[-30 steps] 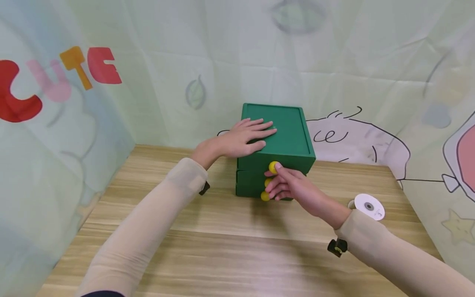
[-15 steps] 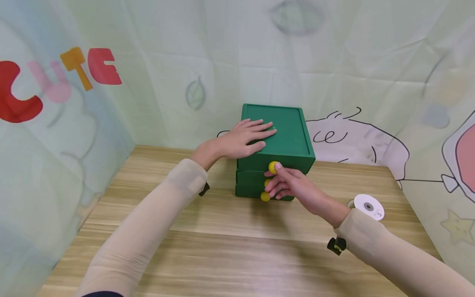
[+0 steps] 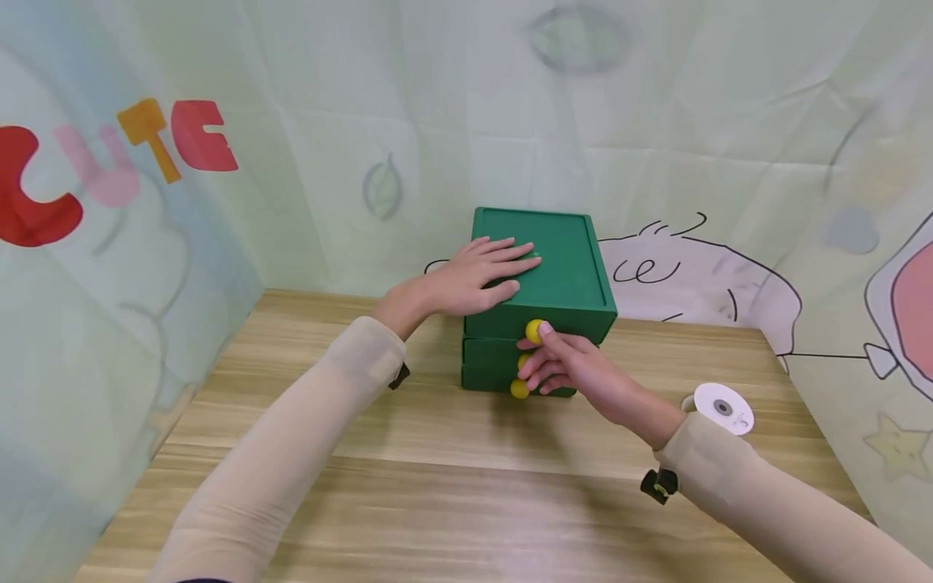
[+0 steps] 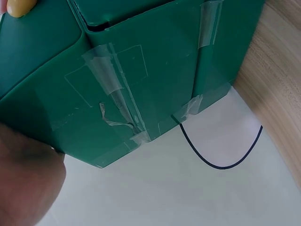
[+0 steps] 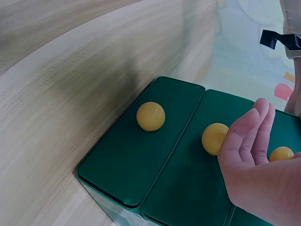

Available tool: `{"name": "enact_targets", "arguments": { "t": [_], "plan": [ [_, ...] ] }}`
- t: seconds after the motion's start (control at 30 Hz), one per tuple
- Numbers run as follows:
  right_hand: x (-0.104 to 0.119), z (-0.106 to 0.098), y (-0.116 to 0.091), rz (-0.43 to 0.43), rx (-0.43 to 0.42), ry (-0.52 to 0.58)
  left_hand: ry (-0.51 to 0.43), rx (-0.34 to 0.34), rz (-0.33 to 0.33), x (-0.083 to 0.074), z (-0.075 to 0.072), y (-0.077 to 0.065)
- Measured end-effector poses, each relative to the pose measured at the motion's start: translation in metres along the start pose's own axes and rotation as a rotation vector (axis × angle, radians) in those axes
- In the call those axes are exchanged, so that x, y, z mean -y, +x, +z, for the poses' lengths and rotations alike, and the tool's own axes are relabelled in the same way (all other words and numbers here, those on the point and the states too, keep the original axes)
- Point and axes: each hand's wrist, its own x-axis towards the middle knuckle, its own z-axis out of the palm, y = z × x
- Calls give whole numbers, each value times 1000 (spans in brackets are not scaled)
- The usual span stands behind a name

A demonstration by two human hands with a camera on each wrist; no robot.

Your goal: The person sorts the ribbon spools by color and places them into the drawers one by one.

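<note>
A small green drawer box (image 3: 554,259) stands against the back wall, with three round yellow knobs down its front. My left hand (image 3: 477,275) rests flat on the box's top, fingers spread. My right hand (image 3: 583,368) is at the front and pinches the top yellow knob (image 3: 535,330) with thumb and index finger. Its other fingers hang beside the middle yellow knob (image 5: 215,139), partly covering it in the head view. The bottom yellow knob (image 5: 151,116) is free of the hand. All drawers look pushed in. Clear tape (image 4: 110,77) runs along the box's side.
To the right of the box, a white spool (image 3: 723,409) lies on the wooden table (image 3: 437,502). A printed cloth backdrop (image 3: 328,162) encloses the back and both sides, close behind the box.
</note>
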Motion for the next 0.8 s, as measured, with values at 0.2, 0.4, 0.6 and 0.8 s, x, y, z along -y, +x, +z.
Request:
{"name": "enact_targets", "arguments": {
  "t": [0.2, 0.4, 0.6, 0.8],
  "plan": [
    [-2, 0, -2, -2, 8, 24, 0, -12, 2, 1, 1, -1],
    [-7, -4, -6, 10, 9, 33, 5, -9, 4, 2, 0, 0],
    [-12, -11, -13, 18, -1, 45, 8, -4, 0, 2, 0, 0],
    [-18, -14, -17, 41, -21, 62, 8, -1, -4, 0, 0, 1]
  ]
}}
